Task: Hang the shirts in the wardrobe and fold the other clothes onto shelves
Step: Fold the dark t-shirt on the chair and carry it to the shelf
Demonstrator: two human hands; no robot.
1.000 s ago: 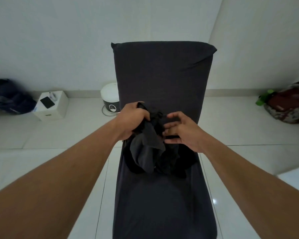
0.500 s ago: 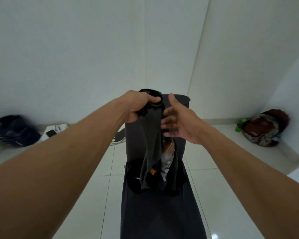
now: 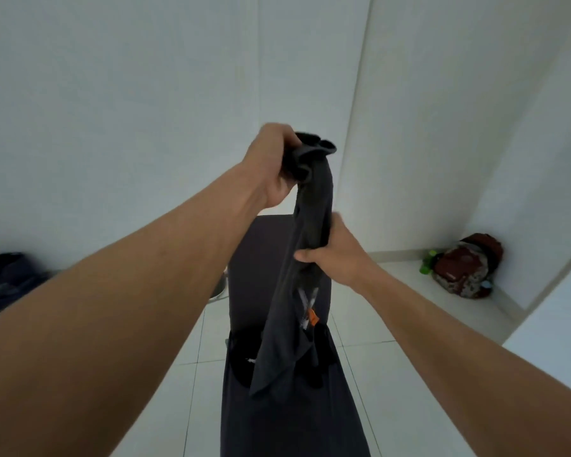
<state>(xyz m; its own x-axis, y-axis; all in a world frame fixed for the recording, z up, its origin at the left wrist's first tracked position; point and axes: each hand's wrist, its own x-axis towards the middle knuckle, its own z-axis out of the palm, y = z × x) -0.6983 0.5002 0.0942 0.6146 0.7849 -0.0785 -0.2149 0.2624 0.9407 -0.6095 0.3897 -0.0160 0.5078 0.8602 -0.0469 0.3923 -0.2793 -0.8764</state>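
Observation:
A dark grey garment [image 3: 305, 225] hangs bunched in the air above a chair with a dark cover [image 3: 287, 417]. My left hand [image 3: 271, 166] grips its top end, held high. Lower down, my right hand [image 3: 330, 255] is closed around its middle. A white and orange print [image 3: 310, 311] shows in the folds below my right hand. The garment's lower end dangles over a heap of other black clothes [image 3: 244, 357] on the chair seat. No wardrobe or shelf is in view.
White walls meet in a corner behind the chair. A brown patterned bag [image 3: 465, 265] with a green bottle [image 3: 426, 263] lies on the tiled floor at the right. A dark bag [image 3: 4, 282] sits at the far left.
My left hand has lifted the garment from the chair seat up high. My right hand has gone from open beside it to closed around its middle. The camera has tilted upward.

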